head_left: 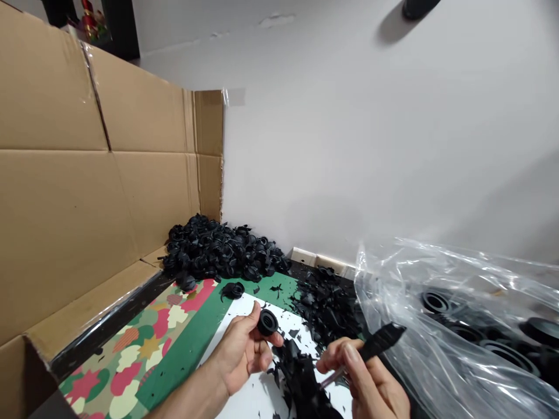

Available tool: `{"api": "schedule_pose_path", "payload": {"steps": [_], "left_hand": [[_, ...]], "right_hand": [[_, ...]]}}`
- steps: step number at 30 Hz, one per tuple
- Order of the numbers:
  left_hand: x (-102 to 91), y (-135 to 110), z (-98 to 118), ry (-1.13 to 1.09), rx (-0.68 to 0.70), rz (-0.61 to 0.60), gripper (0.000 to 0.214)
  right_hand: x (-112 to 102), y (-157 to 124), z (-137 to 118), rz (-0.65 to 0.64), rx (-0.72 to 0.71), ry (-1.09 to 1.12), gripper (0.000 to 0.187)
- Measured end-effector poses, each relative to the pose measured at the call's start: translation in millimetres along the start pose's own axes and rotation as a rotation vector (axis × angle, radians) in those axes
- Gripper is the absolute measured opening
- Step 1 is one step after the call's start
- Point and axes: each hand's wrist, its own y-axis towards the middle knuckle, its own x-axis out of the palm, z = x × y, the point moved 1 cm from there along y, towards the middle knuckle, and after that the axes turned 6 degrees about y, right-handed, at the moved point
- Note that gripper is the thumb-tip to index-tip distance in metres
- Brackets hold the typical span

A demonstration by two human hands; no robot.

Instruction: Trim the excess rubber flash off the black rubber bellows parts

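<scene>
My left hand [243, 352] pinches a small round black rubber part [267, 322] between thumb and fingers, held above a white sheet [262, 396]. My right hand [367, 378] is closed around a black-handled cutting tool [379, 342]; its handle sticks up to the right and a thin blade end points left toward a heap of black trimmings [301, 378] between my hands.
A pile of black rubber parts [222, 253] lies against the cardboard wall [87, 192] and white wall. More black scraps [327, 302] sit at centre. A clear plastic bag [458, 326] with black rings fills the right. A patterned green mat [152, 343] covers the surface.
</scene>
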Motion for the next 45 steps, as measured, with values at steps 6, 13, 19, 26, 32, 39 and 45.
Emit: {"api": "schedule_pose_path", "payload": {"steps": [6, 13, 19, 26, 32, 39, 45], "left_hand": [[-0.6, 1, -1, 0.035, 0.015, -0.042, 0.051], [3.9, -3, 2, 0.085, 0.112, -0.124, 0.046], [7.3, -6, 5, 0.124, 0.142, -0.151, 0.048], [11.7, -11, 11, 0.168, 0.171, -0.175, 0.052], [13.4, -19, 11, 0.182, 0.184, -0.203, 0.054], [16.9, -27, 4, 0.172, 0.096, -0.082, 0.058], [24.1, -38, -8, 0.196, 0.080, -0.089, 0.060]], "right_hand": [[7, -2, -1, -0.039, 0.149, 0.106, 0.036], [15, -7, -1, -0.002, 0.190, 0.040, 0.047], [15, -4, 5, -0.026, 0.104, -0.031, 0.043], [17, -3, 8, -0.026, 0.092, -0.057, 0.043], [24, -4, 0, -0.040, 0.059, -0.077, 0.041], [21, -8, -8, -0.171, 0.069, -0.154, 0.038], [23, -27, -8, -0.172, 0.183, -0.117, 0.044]]}}
